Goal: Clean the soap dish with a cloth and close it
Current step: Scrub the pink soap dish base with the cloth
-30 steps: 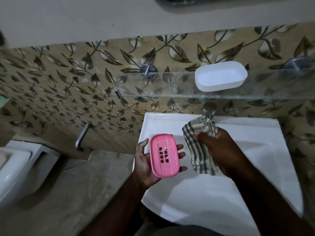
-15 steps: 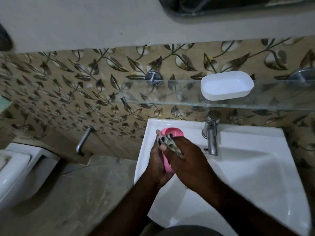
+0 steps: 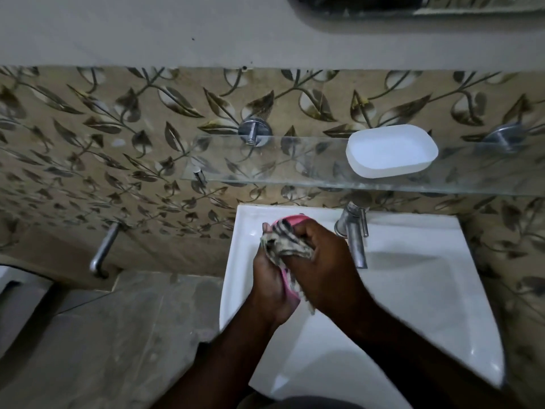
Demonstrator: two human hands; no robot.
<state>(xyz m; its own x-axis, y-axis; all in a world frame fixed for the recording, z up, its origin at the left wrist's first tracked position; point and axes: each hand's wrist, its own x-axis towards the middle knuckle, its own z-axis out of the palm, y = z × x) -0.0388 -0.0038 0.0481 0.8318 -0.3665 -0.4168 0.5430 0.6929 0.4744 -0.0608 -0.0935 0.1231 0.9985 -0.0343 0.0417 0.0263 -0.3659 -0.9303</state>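
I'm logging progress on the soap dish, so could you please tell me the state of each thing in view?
Pink soap dish part: held by left hand, mostly under cloth.
Cloth: bunched, gripped by right hand against the pink part.
White soap dish part: separate, on glass shelf.
Tap: no water seen running.

The left hand (image 3: 267,278) and right hand (image 3: 323,267) are bare. The left forearm (image 3: 233,355) and right forearm (image 3: 413,349) are bare too, unsleeved as far as they show. Behind the hands, between the forearms, lies a strip of dark grey clothing (image 3: 309,404).
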